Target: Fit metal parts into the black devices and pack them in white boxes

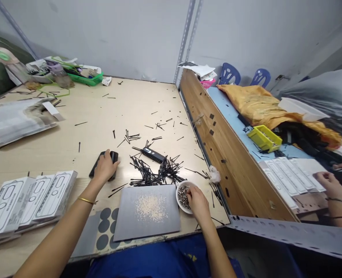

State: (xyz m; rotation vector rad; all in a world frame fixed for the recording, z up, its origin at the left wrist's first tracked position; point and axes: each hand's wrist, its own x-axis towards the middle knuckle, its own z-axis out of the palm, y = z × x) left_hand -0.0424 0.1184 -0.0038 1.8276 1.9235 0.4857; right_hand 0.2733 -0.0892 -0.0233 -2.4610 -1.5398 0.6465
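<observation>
My left hand (104,168) is over a black phone (95,166) lying flat on the table, its fingers curled at the phone's top and right edge. Over a white bowl (179,200) of small shiny metal pieces (183,196), my right hand (198,200) has its fingertips pinched down among them. What those fingertips hold is hidden. A grey board (124,216) bearing pale crumb-like bits (151,207) lies left of the bowl. Behind it are heaped thin black sticks (147,173) with thicker ends, and a long black slotted piece (153,155).
White printed boxes (48,197) stand at left, before a stack of pale packets (17,119). A green basket (85,79) holds odds and ends at the back. A wooden divider (214,135) runs along the right; beyond it are a yellow bin (265,138) and another person's hand (331,185).
</observation>
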